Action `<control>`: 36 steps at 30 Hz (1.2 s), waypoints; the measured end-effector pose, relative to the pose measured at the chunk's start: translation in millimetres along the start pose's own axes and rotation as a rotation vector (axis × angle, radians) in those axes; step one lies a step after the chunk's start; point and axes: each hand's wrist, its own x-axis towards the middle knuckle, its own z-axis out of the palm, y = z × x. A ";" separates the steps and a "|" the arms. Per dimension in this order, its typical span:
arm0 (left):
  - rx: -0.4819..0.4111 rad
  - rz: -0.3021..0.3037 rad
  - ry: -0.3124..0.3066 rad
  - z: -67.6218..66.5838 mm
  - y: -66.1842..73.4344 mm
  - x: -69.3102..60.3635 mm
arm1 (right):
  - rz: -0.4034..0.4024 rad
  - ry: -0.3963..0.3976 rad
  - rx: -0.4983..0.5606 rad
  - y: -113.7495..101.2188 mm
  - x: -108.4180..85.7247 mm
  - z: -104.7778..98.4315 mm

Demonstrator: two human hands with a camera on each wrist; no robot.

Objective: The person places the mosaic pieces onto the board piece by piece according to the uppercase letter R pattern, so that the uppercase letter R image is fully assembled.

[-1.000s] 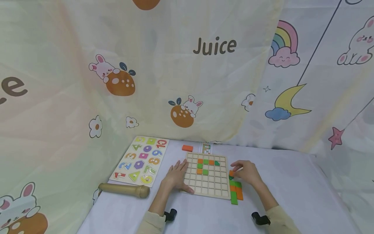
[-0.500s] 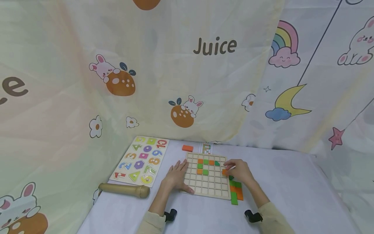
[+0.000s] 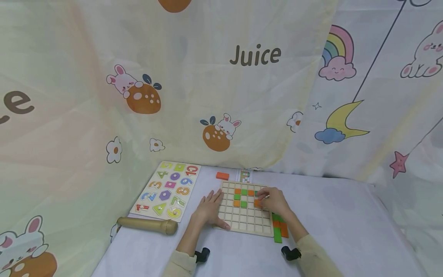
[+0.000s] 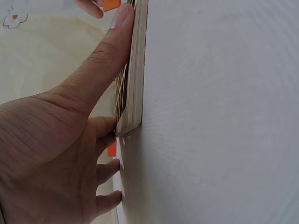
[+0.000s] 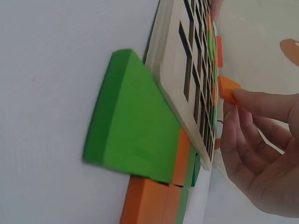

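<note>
A wooden grid board [image 3: 238,226] lies on the table, with several orange and green square tiles [image 3: 243,204] seated in its upper cells. My left hand [image 3: 209,209] rests along the board's left edge, fingers spread, its thumb [image 4: 105,60] against the near side. Over the right part of the grid, my right hand [image 3: 277,202] pinches an orange tile [image 5: 228,89] between thumb and fingers. In the right wrist view this tile appears raised above the board. A dark green tile in the top row is partly hidden by the right fingers.
Green and orange tiles [image 3: 278,232] lie beside the board's right edge. Behind it are an orange-red block [image 3: 222,176] and a small pattern card [image 3: 245,176]. A number puzzle board [image 3: 166,191] and a gold microphone [image 3: 149,225] lie to the left. A printed cloth [image 3: 256,96] hangs behind.
My right hand has carried the orange tile leftward from the loose tiles at the board's right side to above the grid. The left hand stays in place.
</note>
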 end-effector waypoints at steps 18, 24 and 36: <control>-0.001 -0.010 -0.020 -14.5 12.4 -10.6 | 0.020 -0.042 0.032 -4.9 5.6 19.3; 0.016 -0.014 -0.029 -13.4 10.7 -9.4 | 0.004 -0.026 0.015 -5.0 5.4 22.2; 0.022 -0.008 -0.025 -17.7 13.5 -10.6 | 0.023 -0.008 -0.001 -2.6 4.5 17.5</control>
